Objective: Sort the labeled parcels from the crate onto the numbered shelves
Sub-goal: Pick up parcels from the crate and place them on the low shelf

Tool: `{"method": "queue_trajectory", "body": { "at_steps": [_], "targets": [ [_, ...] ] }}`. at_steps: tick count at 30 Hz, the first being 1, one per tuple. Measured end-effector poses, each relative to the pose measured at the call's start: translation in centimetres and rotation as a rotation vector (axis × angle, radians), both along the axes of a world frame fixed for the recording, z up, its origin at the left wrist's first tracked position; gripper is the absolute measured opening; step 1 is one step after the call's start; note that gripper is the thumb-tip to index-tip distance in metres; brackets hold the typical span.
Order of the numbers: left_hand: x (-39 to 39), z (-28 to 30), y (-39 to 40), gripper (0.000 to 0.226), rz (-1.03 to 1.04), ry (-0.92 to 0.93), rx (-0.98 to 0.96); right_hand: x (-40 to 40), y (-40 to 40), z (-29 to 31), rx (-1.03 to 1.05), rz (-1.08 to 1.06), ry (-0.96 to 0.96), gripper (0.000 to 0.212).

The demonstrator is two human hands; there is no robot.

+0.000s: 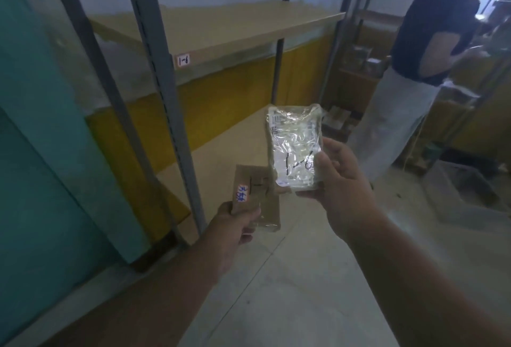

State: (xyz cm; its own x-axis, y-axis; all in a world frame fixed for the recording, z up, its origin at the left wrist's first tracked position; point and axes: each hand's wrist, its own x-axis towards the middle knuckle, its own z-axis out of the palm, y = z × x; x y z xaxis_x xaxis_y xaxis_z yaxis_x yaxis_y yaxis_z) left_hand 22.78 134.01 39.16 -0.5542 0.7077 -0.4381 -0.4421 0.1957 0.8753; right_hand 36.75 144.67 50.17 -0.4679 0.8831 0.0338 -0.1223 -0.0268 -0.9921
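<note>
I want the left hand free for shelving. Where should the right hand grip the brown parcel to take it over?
Judging from its pose, grip the brown parcel by its far end, coming from above and the right. The left hand wraps its near end, so the far end is bare. But the right hand already holds the clear parcel, so shelve that first.

A shiny clear-wrapped white parcel marked "1-6" (294, 144) is standing upright beside a lower, tilted brown cardboard parcel (255, 197).

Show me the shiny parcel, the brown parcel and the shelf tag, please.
Shiny parcel (294, 144): head view, middle of its wrapped face.
Brown parcel (255, 187): head view, its upper cardboard face.
Shelf tag (183, 60): head view, centre of the white label.
</note>
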Motion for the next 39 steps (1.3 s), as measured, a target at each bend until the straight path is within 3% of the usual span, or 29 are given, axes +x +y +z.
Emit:
{"method": "queue_trajectory", "body": {
  "at_steps": [6, 13, 18, 21, 26, 30, 35, 39],
  "targets": [
    [-1.3, 0.6, 7.1, 0.035, 0.104, 0.003, 0.020, -1.7, 8.9, 2.5, 0.034, 0.164, 0.021, 0.030],
    [-0.3, 0.5, 12.3, 0.038, 0.468, -0.013, 0.029, -6.5, 16.6, 6.4, 0.065, 0.573, 0.060, 0.037],
    [3.1, 2.7, 13.8, 0.045, 0.767, -0.045, 0.059, -10.5, 18.6, 11.7, 0.164, 0.803, 0.056, 0.028],
    [3.5, 3.7, 13.3, 0.046, 0.842, -0.030, 0.085, -14.2, 18.1, 14.8, 0.253, 0.805, 0.010, 0.019],
    [2.3, 4.6, 11.5, 0.028, 0.920, 0.021, 0.088, -20.2, 15.7, 17.9, 0.292, 0.821, -0.037, 0.019],
    [1.0, 5.1, 10.5, 0.032, 0.917, 0.044, 0.077, -23.9, 13.7, 19.4, 0.305, 0.838, -0.114, 0.021],
    [0.8, 5.3, 10.1, 0.053, 0.846, 0.071, 0.063, -25.7, 12.8, 19.6, 0.405, 0.775, -0.285, 0.024],
    [1.0, 4.9, 10.0, 0.039, 0.836, 0.049, 0.046, -26.8, 13.0, 19.5, 0.663, 0.719, -0.428, 0.025]
  ]
}}
